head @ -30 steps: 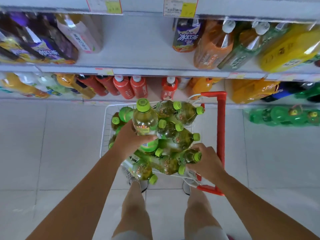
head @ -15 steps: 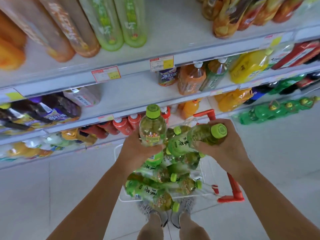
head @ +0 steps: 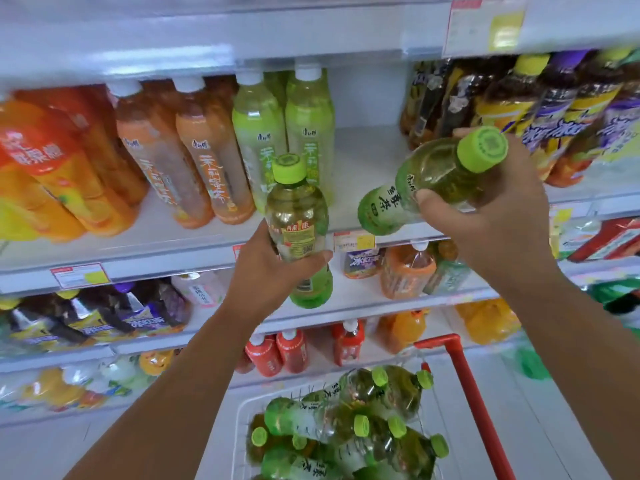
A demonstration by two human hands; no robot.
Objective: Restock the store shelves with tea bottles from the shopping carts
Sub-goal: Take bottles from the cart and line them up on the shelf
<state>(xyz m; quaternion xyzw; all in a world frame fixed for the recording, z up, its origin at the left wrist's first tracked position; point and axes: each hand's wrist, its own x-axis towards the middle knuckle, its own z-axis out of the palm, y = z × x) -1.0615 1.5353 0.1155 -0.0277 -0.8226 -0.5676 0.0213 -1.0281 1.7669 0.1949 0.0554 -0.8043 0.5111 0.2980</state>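
1. Orange drink bottles [head: 52,174]: packed at the left end of the shelf [head: 367,157]. Labels are blurred.
2. Peach-coloured bottles [head: 194,157], white caps: two in the front row, standing just right of item 1.
3. Pale green bottles [head: 308,126], white caps: two side by side, bordering the shelf's bare middle stretch.
4. Left hand [head: 266,271]: fingers and thumb wrapped round the lower half of the upright tea bottle [head: 298,216]. The green cap is up and the bottle is held in front of the shelf's front edge, below item 3.
5. Shopping cart [head: 242,410], white wire basket, red handle [head: 474,403]: below the shelves, carrying heaped tea bottles [head: 346,420] lying on their sides.
6. Right hand [head: 495,223]: grips the tilted tea bottle [head: 433,178]. The cap points up and right, and the base points down and left before the bare middle stretch.
7. Dark bottles [head: 568,109], purple and yellow labels: crowded at the shelf's right end, behind item 6.
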